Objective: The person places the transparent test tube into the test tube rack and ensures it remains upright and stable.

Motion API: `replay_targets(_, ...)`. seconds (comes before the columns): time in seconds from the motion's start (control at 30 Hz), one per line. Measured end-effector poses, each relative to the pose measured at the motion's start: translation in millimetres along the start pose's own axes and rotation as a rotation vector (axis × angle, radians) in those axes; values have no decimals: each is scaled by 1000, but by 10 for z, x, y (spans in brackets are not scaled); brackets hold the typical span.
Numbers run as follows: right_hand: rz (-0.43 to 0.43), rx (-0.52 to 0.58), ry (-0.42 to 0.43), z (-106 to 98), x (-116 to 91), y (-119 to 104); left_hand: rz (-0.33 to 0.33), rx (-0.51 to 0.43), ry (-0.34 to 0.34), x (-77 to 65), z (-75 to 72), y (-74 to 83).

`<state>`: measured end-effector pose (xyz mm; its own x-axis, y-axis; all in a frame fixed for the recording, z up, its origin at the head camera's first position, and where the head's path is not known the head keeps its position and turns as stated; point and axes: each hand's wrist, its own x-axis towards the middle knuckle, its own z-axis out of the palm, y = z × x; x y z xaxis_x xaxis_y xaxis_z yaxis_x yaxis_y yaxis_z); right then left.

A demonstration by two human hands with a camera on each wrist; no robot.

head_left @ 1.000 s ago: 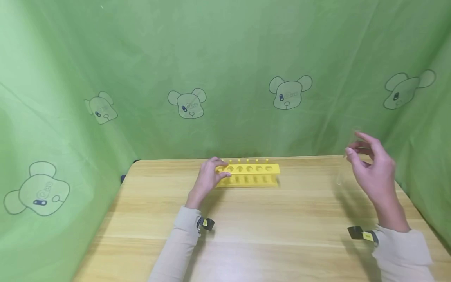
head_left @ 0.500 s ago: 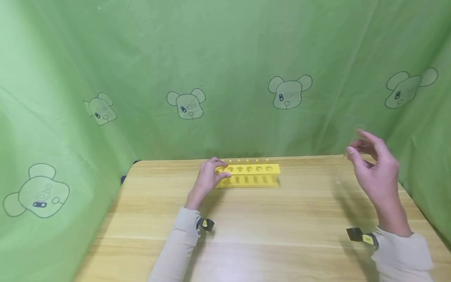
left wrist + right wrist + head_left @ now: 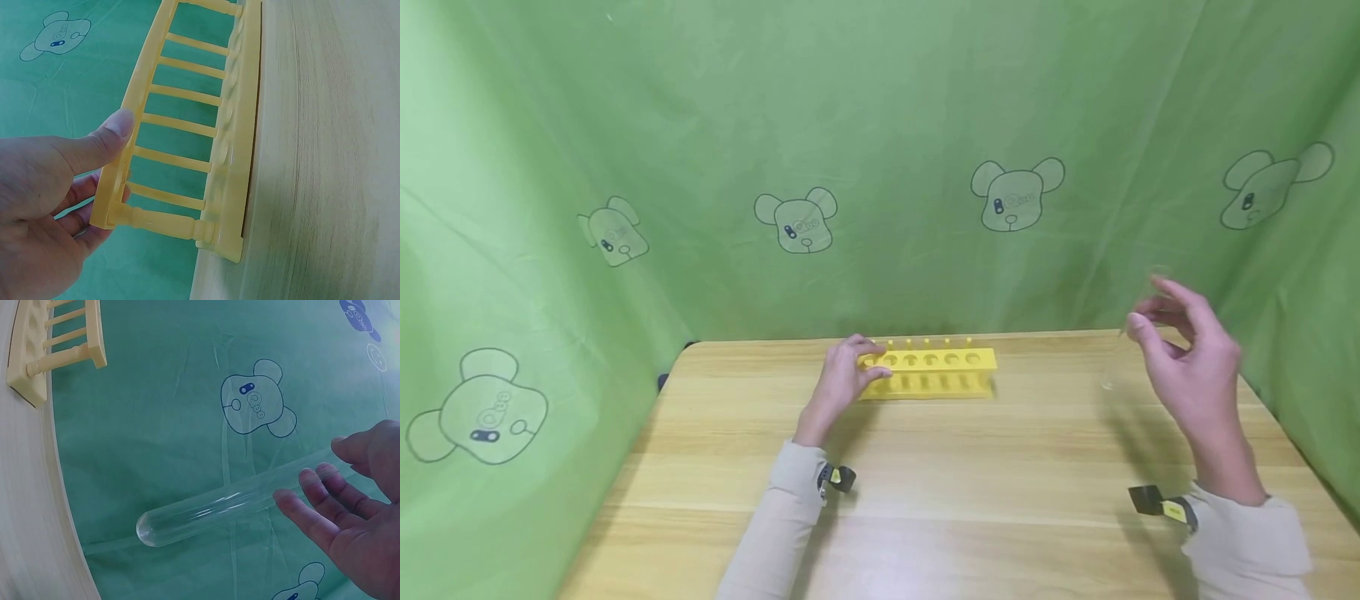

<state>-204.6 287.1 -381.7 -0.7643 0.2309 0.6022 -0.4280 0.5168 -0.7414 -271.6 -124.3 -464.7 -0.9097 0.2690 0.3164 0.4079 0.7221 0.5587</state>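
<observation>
A yellow test tube rack [image 3: 932, 372] stands near the back edge of the table, with a row of round holes along its top. My left hand [image 3: 833, 379] grips the rack's left end; in the left wrist view the thumb [image 3: 119, 123] lies on the top bar and the fingers curl beneath it. Off to the right, my right hand [image 3: 1195, 367] is raised above the table and pinches a clear test tube [image 3: 212, 509] near its upper end. The tube's rounded bottom points down and away from the hand, tilted. In the head view the tube is faint.
The wooden table [image 3: 940, 483] extends toward me from the rack. Behind and at both sides hangs a green cloth [image 3: 895, 108] printed with bear heads. Each wrist wears a strap with a small black device.
My right hand, holding the test tube, has shifted slightly left in the last half second. The left hand and the rack have not moved.
</observation>
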Motion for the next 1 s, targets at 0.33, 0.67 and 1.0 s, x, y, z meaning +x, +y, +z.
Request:
replay_targets(0.33, 8, 27, -3, 48, -21, -37, 9, 3, 4, 11, 6, 4)
replay_targets(0.67, 8, 48, -9, 144, -21, -27, 8, -8, -4, -12, 9, 16)
replay_targets(1.0, -40, 76, -13, 222, -11, -79, -9, -6, 3, -12, 1, 11)
